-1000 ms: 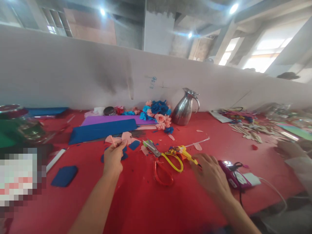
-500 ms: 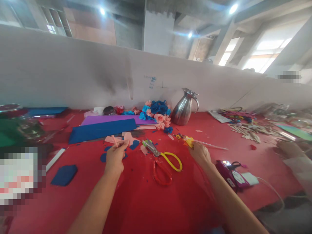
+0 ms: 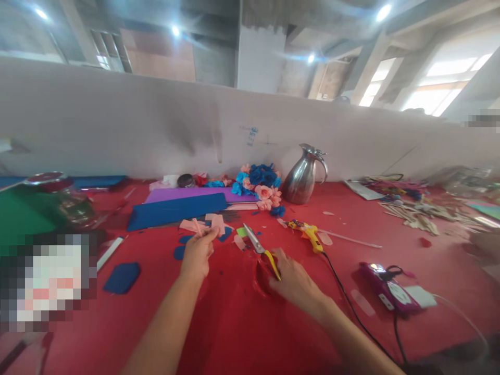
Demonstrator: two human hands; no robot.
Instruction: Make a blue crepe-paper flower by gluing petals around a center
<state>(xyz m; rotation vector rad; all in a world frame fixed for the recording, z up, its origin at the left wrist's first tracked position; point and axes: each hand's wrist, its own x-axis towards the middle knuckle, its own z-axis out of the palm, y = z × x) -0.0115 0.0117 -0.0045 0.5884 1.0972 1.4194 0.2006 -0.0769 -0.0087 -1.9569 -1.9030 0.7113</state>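
My left hand pinches a small pink paper piece, rolled or folded, above several pink and blue paper cutouts. To its right, my right hand has its fingers closed around the yellow handle of the scissors. Their blades point away to the upper left, beside a lime-green scrap. The other handle, red, blends into the red tabletop. Beyond my right hand lies a yellow glue gun, its black cord trailing toward me.
Paper flowers in blue and pink stand by a steel jug near the wall. Blue and purple sheets lie left of them. A magenta power box sits at right. Part of another person's arm shows at the right edge.
My right hand has let go of the glue gun, which now lies on the table, and has moved left to the scissors. My left hand still pinches the pink piece.
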